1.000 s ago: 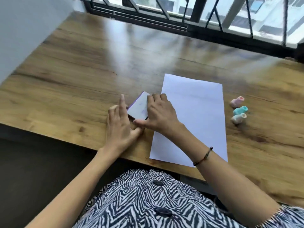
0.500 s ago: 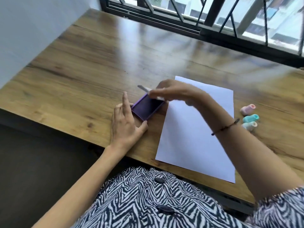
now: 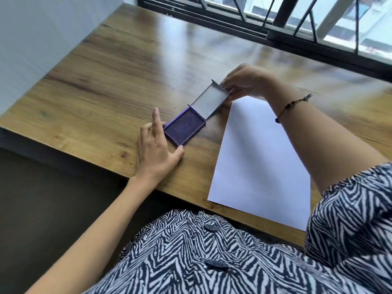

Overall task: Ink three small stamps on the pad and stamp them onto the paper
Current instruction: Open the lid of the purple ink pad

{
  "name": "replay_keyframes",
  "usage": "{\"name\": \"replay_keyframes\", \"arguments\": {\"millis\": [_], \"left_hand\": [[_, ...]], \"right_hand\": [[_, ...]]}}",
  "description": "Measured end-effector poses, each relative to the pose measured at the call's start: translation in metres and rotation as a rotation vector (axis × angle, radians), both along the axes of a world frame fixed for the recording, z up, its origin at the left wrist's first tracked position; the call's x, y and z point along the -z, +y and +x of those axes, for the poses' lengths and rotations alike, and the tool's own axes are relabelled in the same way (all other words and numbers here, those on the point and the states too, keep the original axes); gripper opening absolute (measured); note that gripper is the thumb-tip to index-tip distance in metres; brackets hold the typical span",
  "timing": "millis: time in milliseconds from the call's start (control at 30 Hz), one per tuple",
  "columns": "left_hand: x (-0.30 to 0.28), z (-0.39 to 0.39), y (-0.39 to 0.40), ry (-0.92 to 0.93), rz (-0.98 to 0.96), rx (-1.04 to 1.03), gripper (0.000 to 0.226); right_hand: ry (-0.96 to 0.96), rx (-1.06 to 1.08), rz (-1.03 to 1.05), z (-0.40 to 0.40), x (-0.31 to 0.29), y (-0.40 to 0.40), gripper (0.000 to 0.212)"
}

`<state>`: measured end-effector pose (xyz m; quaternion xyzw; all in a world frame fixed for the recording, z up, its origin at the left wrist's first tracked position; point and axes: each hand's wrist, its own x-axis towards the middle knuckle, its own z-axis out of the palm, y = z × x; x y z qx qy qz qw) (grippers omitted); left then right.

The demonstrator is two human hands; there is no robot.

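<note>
The purple ink pad (image 3: 185,129) lies open on the bench (image 3: 110,85); right hand (image 3: 247,84) fingers pinch its grey lid (image 3: 210,101), left hand (image 3: 156,145) fingers released, steadying the base

One head-worn camera looks forward and steeply down from close above the desk's (image 3: 118,77) near edge, taking in the window (image 3: 318,20) along its far edge.

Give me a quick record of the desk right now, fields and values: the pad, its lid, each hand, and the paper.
ink pad: open, purple, on the wooden table
lid: swung back, hinged at the pad's far edge
left hand: flat on the table, bracing the pad
right hand: fingers pinching the lid's far edge
paper: blank, right of the pad
stamps: out of view
</note>
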<state>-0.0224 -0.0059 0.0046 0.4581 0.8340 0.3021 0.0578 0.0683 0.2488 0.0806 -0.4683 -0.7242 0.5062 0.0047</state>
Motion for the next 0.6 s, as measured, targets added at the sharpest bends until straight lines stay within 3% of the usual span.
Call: {"name": "replay_keyframes", "arguments": {"millis": [133,300,400,600], "left_hand": [[-0.012,0.008,0.001,0.014,-0.002,0.037,0.101],[-0.033,0.036,0.017,-0.051,0.086,0.190,0.077],[-0.039,0.062,0.036,-0.120,0.078,0.320,0.063],[-0.040,0.123,0.064,-0.190,0.049,0.578,0.049]], "right_hand": [[-0.064,0.069,0.266,0.011,0.005,-0.004,0.023],[0.005,0.193,0.523,0.067,-0.005,-0.040,0.029],[-0.031,0.298,0.714,0.119,-0.008,-0.065,0.027],[-0.199,0.633,0.840,0.226,0.004,-0.090,0.017]]}}
